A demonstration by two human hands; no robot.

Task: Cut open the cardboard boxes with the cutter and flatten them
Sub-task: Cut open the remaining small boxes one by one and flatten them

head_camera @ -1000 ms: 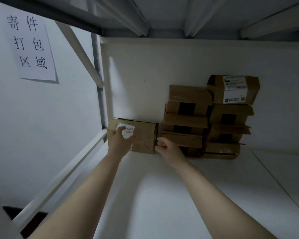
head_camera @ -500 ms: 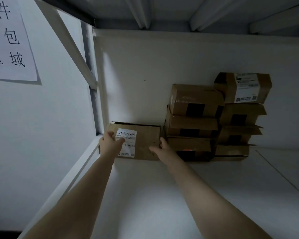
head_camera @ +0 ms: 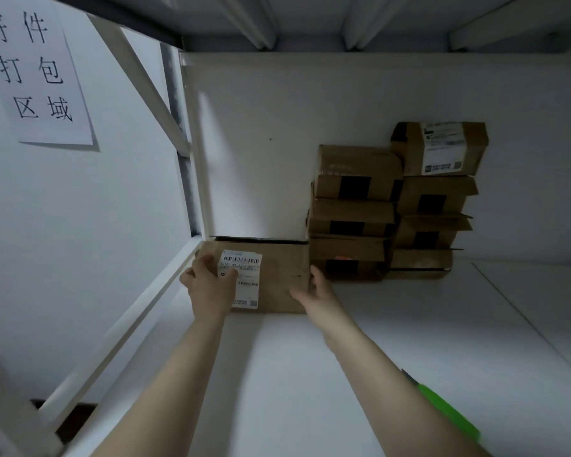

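Note:
A brown cardboard box (head_camera: 277, 275) with a white barcode label lies at the back left of the white table, tipped so its labelled face points toward me. My left hand (head_camera: 208, 288) grips its left side over the label. My right hand (head_camera: 314, 295) holds its right edge. A green cutter (head_camera: 445, 407) lies on the table beside my right forearm, partly hidden by it. Two stacks of taped cardboard boxes (head_camera: 353, 212) stand against the back wall just right of the held box.
The white table (head_camera: 409, 341) runs toward me and to the right. A white shelf post and diagonal brace (head_camera: 192, 153) rise at the left. A paper sign (head_camera: 37, 70) hangs on the left wall. A shelf underside spans overhead.
Both hands have pulled the labelled box toward me and tilted its labelled face further up. The view has dropped, bringing the green cutter into sight.

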